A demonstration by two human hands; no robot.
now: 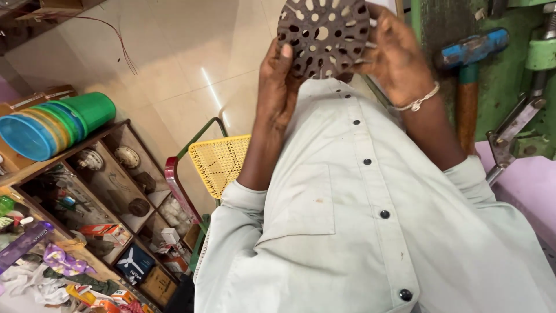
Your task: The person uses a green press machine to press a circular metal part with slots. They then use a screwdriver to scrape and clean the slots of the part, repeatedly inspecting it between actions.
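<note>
perforated disc (322, 36): dull brown metal | shirt (359, 220): pale matt cloth | floor (191, 64): glossy tile | hammer (469, 64): wood handle, blue head

There is just one camera, worn on the person's head. It looks steeply down, very close to the pale shirt (359, 220) and both raised hands. The floor (191, 75) lies further below, with a shelf (110, 191) off to the left.

1. The disc (323, 36) is cut off by the top edge.
2. Its left rim is hidden under the left hand (277, 81); its right rim under the right hand (394, 55), which is motion-blurred.
3. The hammer (468, 69) handle's lower end disappears behind the right forearm.
4. Shelf (110, 191) contents are too small to identify.
</note>
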